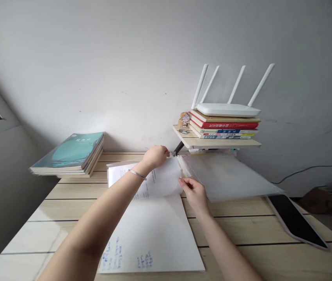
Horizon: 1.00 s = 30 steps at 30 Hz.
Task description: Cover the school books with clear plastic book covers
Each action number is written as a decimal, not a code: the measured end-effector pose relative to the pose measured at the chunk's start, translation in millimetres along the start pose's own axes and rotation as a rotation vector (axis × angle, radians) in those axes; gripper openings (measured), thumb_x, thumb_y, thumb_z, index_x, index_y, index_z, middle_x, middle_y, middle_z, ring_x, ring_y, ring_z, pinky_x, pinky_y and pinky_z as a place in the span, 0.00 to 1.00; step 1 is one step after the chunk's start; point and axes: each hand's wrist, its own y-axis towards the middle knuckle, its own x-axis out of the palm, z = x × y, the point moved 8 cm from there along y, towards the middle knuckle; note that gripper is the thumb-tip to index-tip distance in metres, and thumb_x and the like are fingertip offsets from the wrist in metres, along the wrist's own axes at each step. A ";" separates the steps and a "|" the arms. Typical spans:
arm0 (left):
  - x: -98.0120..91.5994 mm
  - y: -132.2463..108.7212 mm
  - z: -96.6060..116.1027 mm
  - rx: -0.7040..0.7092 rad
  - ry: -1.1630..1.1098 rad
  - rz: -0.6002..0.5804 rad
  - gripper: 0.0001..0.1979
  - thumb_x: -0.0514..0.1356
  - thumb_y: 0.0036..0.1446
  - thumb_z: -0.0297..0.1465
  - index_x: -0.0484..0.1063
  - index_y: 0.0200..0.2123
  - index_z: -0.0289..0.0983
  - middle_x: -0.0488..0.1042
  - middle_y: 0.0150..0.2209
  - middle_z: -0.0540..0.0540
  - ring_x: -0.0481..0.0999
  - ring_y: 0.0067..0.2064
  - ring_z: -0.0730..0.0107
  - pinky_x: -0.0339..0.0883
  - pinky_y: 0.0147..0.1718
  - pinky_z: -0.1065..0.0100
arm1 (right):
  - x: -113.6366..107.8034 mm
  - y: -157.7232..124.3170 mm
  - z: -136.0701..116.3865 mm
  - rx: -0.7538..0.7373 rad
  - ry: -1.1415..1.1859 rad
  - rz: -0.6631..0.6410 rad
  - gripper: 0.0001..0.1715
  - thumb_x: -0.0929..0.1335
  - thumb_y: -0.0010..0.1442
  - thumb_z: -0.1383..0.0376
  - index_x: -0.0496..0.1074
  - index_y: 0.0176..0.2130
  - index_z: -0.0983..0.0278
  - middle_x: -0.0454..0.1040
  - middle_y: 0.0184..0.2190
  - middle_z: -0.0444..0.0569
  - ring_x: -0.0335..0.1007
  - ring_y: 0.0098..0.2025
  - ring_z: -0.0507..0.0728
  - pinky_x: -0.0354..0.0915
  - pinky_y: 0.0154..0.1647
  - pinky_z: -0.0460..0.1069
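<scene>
A printed sheet of paper [166, 181] lies partly in a clear plastic sleeve [108, 166] at the back middle of the table. My left hand [155, 156], with a silver bangle [137, 174] on its wrist, reaches across the sheet; its fingers are closed at the sleeve's far edge, their tips partly hidden. Thumb and finger of my right hand [194, 191] pinch the sheet's right edge. More clear sleeves [233, 177] fan out to the right. Nearer to me lies a white sheet [160, 234] with blue handwriting at its near end, its far end under the printed sheet.
A stack of books [72, 152] with a teal cover on top stands at the back left. At the back right, a small raised shelf [221, 142] bears several books [227, 125] and a white router [228, 109]. A dark-screened phone or tablet [297, 220] lies on the slatted table [75, 203].
</scene>
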 end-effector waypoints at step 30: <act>2.1 -0.7 1.0 -0.009 0.031 0.004 0.15 0.50 0.59 0.31 0.76 0.39 0.35 0.78 0.40 0.40 0.75 0.40 0.62 0.64 0.38 0.68 | 7.0 4.4 4.3 0.076 -0.096 -0.272 0.25 0.69 0.45 0.47 0.62 0.16 0.63 0.55 0.16 0.39 0.50 0.23 0.50 0.49 0.26 0.46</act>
